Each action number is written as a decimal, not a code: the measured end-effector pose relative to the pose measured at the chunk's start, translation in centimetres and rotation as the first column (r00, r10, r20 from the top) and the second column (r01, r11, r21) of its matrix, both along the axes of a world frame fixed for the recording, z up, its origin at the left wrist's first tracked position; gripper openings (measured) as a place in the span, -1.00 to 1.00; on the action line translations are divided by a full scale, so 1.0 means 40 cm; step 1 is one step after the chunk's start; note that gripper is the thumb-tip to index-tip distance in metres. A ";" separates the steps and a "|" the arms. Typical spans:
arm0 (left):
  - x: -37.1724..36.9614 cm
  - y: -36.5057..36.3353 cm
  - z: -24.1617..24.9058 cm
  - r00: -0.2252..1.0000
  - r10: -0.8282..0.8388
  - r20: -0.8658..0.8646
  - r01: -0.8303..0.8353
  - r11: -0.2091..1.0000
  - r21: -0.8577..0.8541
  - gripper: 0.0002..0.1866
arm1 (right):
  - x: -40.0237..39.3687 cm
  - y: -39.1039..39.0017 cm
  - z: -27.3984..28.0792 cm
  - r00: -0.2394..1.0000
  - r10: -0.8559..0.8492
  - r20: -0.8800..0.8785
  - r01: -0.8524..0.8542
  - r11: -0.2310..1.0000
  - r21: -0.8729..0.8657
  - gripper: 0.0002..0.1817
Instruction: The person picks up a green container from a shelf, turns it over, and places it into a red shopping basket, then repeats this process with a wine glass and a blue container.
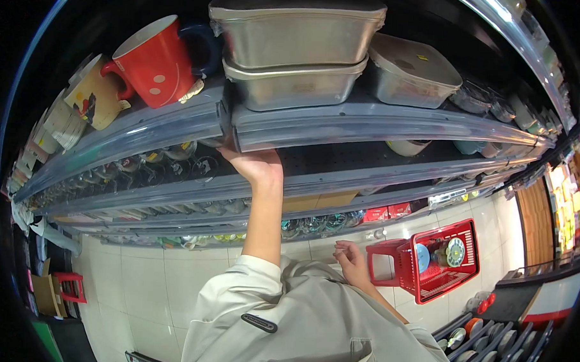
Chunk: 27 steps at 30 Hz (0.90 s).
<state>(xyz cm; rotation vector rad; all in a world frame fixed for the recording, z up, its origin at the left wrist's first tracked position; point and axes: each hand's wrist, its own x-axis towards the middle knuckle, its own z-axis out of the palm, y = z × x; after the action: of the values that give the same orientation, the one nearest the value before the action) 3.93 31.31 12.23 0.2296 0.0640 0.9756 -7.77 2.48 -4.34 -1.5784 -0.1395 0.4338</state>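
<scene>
Grey shelf lip (381, 125), far side, below tins (298, 41), covers the left hand (255, 164) in an apparent reach, fingers hidden, grip impossible to tell; right hand (353, 263), loosely curled, empty, hangs left of the basket (403, 256); moving calls for care beside glasses (181, 150) at left.

The shelf's front edge (368, 128) hides most fingers of your left hand (258, 166). The view's bottom cuts off your jacket (317, 316), and its badge (259, 323) is too small to read.
</scene>
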 end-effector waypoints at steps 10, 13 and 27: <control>0.013 0.008 0.001 1.000 -0.010 0.014 0.009 0.999 0.040 -0.32 | 0.002 -0.008 0.009 0.999 0.028 -0.028 -0.030 0.998 -0.058 -0.69; 0.009 0.002 0.007 1.000 -0.003 0.013 0.002 0.999 0.052 -0.30 | 0.007 -0.009 0.000 0.999 0.029 0.036 -0.028 0.999 -0.031 -0.73; -0.014 -0.005 0.033 0.998 -0.037 -0.050 0.036 0.999 -0.020 -0.41 | 0.336 0.352 0.408 0.471 0.352 0.809 -0.164 0.936 -0.311 -0.61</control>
<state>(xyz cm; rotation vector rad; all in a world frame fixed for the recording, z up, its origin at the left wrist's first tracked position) 3.36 31.12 13.53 0.2366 0.1149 0.9326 5.68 16.56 11.98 -1.8513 -1.1749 -0.1781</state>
